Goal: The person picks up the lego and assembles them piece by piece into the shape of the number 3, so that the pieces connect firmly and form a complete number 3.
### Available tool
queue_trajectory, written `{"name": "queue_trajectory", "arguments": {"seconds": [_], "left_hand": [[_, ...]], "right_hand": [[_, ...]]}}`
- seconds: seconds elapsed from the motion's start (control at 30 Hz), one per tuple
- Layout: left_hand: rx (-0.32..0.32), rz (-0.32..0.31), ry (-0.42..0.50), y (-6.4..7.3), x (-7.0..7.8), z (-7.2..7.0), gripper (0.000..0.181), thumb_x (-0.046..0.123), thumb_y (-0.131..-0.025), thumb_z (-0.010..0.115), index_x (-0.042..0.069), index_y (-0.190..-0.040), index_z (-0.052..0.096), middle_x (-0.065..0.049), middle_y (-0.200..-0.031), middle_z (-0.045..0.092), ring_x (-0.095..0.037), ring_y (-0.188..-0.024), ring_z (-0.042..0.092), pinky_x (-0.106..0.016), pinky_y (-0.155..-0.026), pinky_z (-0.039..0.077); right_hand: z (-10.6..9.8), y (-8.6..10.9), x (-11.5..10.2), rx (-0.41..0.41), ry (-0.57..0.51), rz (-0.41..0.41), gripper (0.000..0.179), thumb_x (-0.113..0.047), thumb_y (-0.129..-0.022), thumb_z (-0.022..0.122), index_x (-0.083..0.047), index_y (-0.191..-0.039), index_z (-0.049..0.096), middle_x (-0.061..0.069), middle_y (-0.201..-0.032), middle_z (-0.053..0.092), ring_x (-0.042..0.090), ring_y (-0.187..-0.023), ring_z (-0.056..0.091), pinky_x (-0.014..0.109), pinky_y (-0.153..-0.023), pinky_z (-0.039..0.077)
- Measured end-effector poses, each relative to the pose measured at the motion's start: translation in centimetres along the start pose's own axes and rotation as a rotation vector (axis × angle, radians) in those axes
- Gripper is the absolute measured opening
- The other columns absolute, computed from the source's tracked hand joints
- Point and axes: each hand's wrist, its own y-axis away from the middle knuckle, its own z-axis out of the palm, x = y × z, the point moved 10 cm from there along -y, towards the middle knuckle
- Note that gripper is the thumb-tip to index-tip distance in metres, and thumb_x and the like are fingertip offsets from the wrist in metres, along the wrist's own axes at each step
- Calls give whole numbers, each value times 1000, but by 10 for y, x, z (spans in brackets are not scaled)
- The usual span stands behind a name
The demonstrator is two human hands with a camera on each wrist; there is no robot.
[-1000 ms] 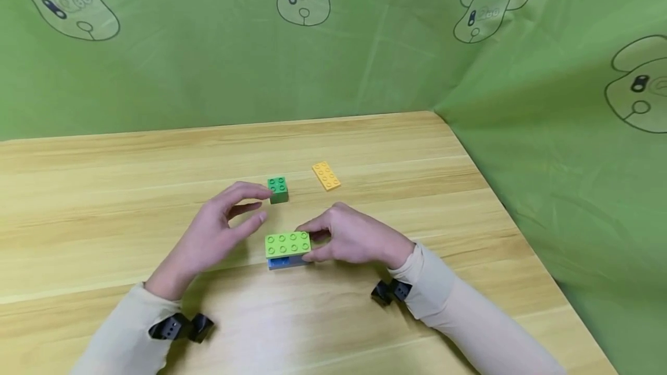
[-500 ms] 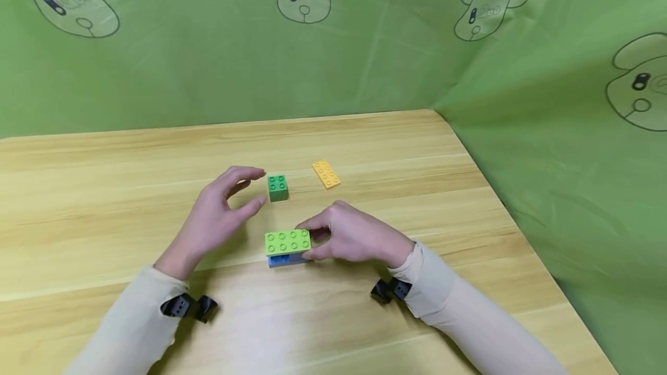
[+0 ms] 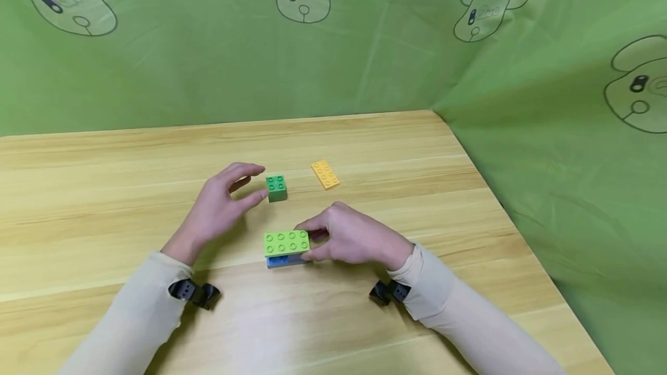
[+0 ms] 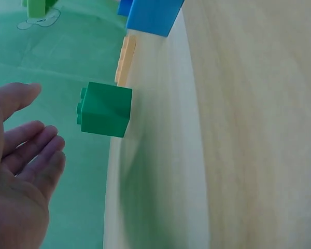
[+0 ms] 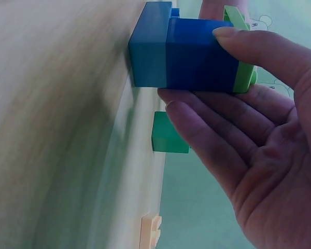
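A small stack of toy building bricks stands on the table: a light blue brick (image 5: 150, 52) at the bottom, a dark blue brick (image 5: 199, 54) over it, and a lime green plate (image 3: 286, 243) on top. My right hand (image 3: 356, 235) pinches the stack's right end, thumb on the dark blue brick's near face and fingers at the far side. Left of a green two-by-two brick (image 3: 277, 191), my left hand (image 3: 219, 207) hovers with thumb and fingers spread. Its thumb tip comes right to the green brick's side in the head view; nothing lies in the palm.
Behind and to the right of the green brick lies a flat yellow-orange plate (image 3: 325, 175) with studs. The wooden table (image 3: 104, 201) ends at a green cloth (image 3: 208, 62) hanging along its back and right side.
My left hand has moved away from me and a little right; its fingertips, earlier overlapping the green brick, now sit beyond its left edge. My right hand and the stack stay in place.
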Motion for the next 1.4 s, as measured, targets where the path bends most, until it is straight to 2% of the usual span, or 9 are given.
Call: {"name": "queue_trajectory", "arguments": {"seconds": [0.13, 0.7, 1.17, 1.4], "left_hand": [[3, -9, -9, -2, -2, -1, 47, 18, -92, 72, 5, -134, 57, -8, -136, 54, -27, -128, 48, -39, -107, 39], [-122, -60, -90, -20, -17, 15, 53, 27, -90, 74, 4, -135, 57, -10, -139, 53, -32, -125, 50, -45, -107, 39], [-235, -133, -70, -30, -24, 18, 59, 25, -87, 77, 1, -136, 54, -14, -137, 53, -34, -126, 49, -45, -105, 41], [-249, -130, -84, -31, -27, 23, 58, 24, -86, 78, 1, -134, 55, -15, -133, 55, -35, -123, 52, -46, -104, 42]], "right_hand": [[1, 0, -1, -3, 0, 8, 39, -19, -84, 80, -7, -120, 71, -5, -101, 71, 10, -90, 65, 23, -77, 54], [-1, 4, 4, 11, -10, 34, 45, -20, -83, 81, -6, -123, 68, -2, -106, 71, 8, -89, 66, 22, -77, 54], [-1, 2, 0, 13, 2, 10, 45, -20, -83, 81, -5, -123, 68, -2, -106, 71, 10, -89, 66, 22, -77, 54], [-1, 1, 0, 7, -7, 15, 45, -20, -83, 81, -5, -123, 68, -2, -105, 71, 11, -91, 67, 24, -78, 54]]}}
